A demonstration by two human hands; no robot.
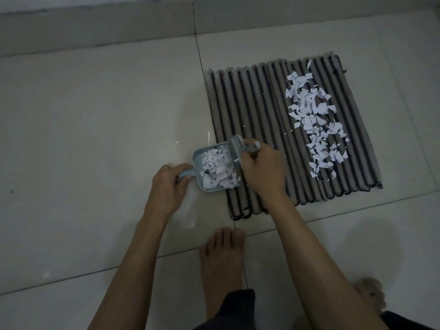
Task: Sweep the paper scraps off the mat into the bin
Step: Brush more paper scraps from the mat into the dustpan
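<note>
At frame centre, the left hand [166,184] grips the handle of a pale blue dustpan [215,167] heaped with scraps. The right hand [262,167] clasps a small brush [240,145] at the pan's mouth. More paper scraps [314,122] lie on the striped mat [252,110] at right.

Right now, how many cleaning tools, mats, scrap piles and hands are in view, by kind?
Hands: 2, the left hand and the right hand
Tools: 2, the dustpan and the brush
Mats: 1, the mat
Scrap piles: 2, on the mat and in the dustpan
Total: 7
</note>
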